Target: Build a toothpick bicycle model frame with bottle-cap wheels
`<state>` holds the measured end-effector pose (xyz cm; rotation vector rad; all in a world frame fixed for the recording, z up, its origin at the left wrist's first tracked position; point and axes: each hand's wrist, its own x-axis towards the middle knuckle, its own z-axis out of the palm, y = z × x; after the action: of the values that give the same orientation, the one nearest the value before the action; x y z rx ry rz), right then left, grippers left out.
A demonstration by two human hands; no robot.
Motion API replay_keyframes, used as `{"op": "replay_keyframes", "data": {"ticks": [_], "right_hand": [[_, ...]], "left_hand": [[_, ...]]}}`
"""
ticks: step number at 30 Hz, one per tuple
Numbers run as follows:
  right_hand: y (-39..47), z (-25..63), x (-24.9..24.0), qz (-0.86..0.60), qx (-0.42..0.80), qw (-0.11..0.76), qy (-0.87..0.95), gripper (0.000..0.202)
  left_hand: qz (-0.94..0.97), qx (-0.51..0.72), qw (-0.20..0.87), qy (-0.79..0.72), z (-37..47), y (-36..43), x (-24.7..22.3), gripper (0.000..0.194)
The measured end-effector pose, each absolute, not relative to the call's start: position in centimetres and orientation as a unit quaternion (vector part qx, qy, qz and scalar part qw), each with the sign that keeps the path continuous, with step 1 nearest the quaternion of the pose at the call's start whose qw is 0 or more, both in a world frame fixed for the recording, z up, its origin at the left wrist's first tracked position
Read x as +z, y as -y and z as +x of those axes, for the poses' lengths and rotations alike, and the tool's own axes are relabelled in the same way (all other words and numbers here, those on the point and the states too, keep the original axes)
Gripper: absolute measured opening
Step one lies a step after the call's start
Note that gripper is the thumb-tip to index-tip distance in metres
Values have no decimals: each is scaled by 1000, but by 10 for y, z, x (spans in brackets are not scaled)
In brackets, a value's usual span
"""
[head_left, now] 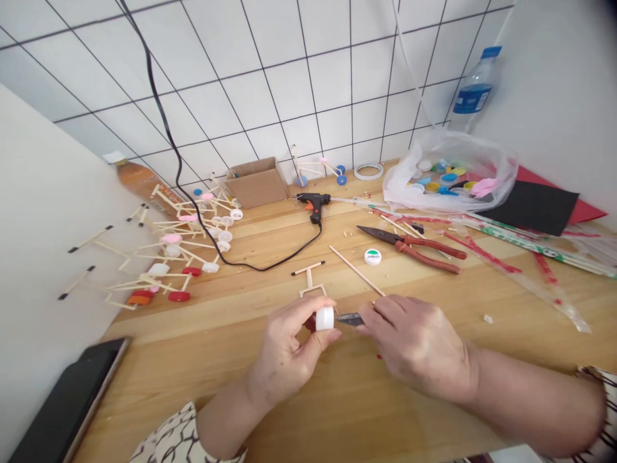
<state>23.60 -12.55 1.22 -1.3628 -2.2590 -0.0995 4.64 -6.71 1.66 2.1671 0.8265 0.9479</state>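
Note:
My left hand (294, 337) pinches a white bottle cap (324, 317) between thumb and fingers, just above the table. Something reddish shows behind the cap, mostly covered by the fingers. Wrapped in my right hand (419, 337) is a dark pointed metal tool (349, 319); its grip is hidden, so its exact kind is unclear. The tip points at the cap's right side, at or very near it. Beyond my hands lie a small wooden stick frame (310, 278) with a black-ended crossbar, a loose thin wooden stick (357, 270) and a white cap with green print (373, 257).
Red-handled pliers (414, 247) and a black glue gun (313, 204), its cord crossing the table, lie farther back. Stick models with cap wheels (178, 292) crowd the left, near a phone (77, 399). A bag of caps (409, 173), cardboard box (260, 186) and water bottle (475, 93) stand behind.

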Motion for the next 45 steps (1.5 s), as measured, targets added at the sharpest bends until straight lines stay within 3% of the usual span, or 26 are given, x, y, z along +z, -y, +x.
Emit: {"op": "replay_keyframes", "data": {"ticks": [2,7,9,11,15,17,19,23,25,27,30,32,34,36,41,45], "right_hand": [[126,236,13,-510,-11,252,822,32],[117,237,20,-558,425,247,669,36],[114,238,21,-548,508,227,624,37],[115,237,19,-554,457,226,659,36],[124,236,13,-531,81,247,806,32],[126,235,11,-509,-13,248,824,31],[126,235,12,-526,52,258,809,31],[117,235,18,-548,414,241,686,37],[114,236,22,-540,496,218,645,39],[114,236,23,-554,436,219,675,38],[118,235,22,-562,169,225,778,30],[122,235,19,-536,16,216,816,28],[125,234,17,-513,-57,216,829,30],[125,234,17,-520,-46,222,823,30],[121,241,28,-586,205,225,751,29],[116,246,35,-585,268,244,725,32]], "left_hand": [[818,358,320,-316,46,67,17,20],[842,362,270,-295,47,67,18,23],[852,363,250,-282,47,66,18,24],[856,360,247,-279,47,65,18,23],[834,346,295,-313,48,65,18,19],[823,341,321,-322,49,66,18,19],[820,341,328,-322,49,67,19,19],[833,351,301,-304,49,69,21,21],[835,353,295,-303,49,69,21,22],[834,356,293,-304,49,68,20,21],[831,353,301,-307,49,65,18,20],[813,337,345,-326,50,63,17,19],[772,320,420,-354,51,62,16,19],[724,307,494,-372,50,61,15,19],[611,316,629,-361,46,54,9,26],[549,335,697,-315,47,50,7,27]]}}
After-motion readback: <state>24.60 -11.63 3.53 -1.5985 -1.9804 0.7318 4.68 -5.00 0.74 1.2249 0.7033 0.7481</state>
